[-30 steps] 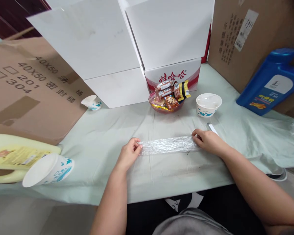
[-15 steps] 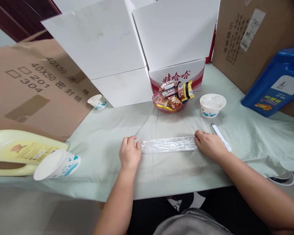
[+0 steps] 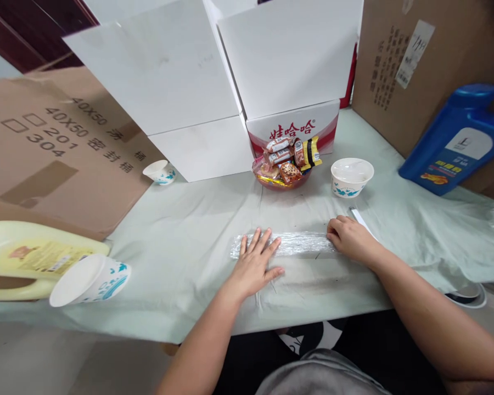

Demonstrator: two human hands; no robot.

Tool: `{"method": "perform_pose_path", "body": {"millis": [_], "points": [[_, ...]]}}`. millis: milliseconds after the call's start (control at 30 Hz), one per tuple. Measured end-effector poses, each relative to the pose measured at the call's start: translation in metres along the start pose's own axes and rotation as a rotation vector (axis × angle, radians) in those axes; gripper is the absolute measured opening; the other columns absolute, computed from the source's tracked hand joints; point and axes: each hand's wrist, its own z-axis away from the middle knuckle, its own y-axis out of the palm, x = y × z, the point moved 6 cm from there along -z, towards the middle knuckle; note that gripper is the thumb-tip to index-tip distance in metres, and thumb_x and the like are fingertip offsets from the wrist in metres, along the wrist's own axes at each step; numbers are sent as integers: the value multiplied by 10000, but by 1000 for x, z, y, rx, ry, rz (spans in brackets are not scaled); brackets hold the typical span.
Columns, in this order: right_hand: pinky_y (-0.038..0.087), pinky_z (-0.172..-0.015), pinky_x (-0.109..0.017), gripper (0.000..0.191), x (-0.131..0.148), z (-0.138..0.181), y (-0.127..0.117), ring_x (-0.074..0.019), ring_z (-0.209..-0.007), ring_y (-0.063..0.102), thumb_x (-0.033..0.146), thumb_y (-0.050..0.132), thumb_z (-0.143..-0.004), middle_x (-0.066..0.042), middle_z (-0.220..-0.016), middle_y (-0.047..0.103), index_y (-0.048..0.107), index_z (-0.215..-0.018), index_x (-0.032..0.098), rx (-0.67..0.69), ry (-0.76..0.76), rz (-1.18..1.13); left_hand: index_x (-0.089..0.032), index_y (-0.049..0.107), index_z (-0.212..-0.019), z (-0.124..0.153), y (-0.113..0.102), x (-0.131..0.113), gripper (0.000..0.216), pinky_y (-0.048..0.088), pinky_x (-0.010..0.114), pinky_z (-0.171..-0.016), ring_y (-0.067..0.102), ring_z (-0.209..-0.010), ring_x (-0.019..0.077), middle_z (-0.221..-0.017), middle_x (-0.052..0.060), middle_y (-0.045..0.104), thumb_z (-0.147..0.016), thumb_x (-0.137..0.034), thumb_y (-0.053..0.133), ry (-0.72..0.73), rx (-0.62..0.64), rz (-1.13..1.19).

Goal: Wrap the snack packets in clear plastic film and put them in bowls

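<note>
Item: strip of cling film (image 3: 300,243), lying crosswise on the table (image 3: 181,241) just in front of the person. Condition: already gathered into one long narrow band, wrinkled, judged not yet pressed smooth. Left hand (image 3: 255,263): palm down, fingers spread flat over the band's left part. Right hand (image 3: 349,241): fingers curled together on the right end (pinching or merely pressing, cannot tell). Obscured: the film's right end; a white flat object (image 3: 359,216) running under the right hand, unidentifiable.
</note>
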Motion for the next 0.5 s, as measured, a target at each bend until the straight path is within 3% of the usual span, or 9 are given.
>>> {"method": "perform_pose_path", "body": {"millis": [67,167,300,400,433,500], "points": [[415,-712,-296,96,-2,3,-3,-196,-779,599,168,479,-877,-66,-846,662,574,-863,177,21,16,-120,-231,471,-1406,1,-11,-11,615,200,610,-1138,270,-1428,381,-1504,149,405,-882,-536,571,12,-141,-40],[401,-593,-256,29,5,11,-1,-147,-612,570,181,499,-845,11,-667,613,520,-843,201,175,-57,-457,-172,558,-1301,4,-20,-43,590,384,515,-1053,494,-1243,346,-1279,162,590,-840,-533,628,117,-342,-34],[422,-542,-229,153,26,31,1,-116,-554,585,286,600,-835,46,-649,575,489,-887,195,532,-246,-883,-115,583,-1226,6,-10,-83,617,514,449,-854,601,-1021,315,-1068,148,663,-815,-572,632,270,-398,-1],[448,-543,-233,310,37,43,1,-112,-549,600,423,652,-837,26,-681,607,506,-949,174,761,-338,-1059,-124,625,-1118,9,-4,-97,309,524,399,-766,629,-926,269,-954,111,690,-900,-332,555,395,-417,55],[452,-544,-236,352,37,41,-1,-110,-554,597,476,640,-847,17,-686,614,516,-964,167,735,-345,-1106,-135,630,-1094,11,-4,-100,247,524,384,-763,637,-910,251,-937,97,696,-909,-259,523,443,-426,98],[472,-597,-252,415,35,33,-8,-127,-657,622,550,568,-887,-28,-770,649,544,-1012,155,545,-354,-1172,-153,625,-1078,15,-9,-102,214,529,347,-758,653,-877,212,-921,74,707,-908,-180,497,520,-439,227]]}}
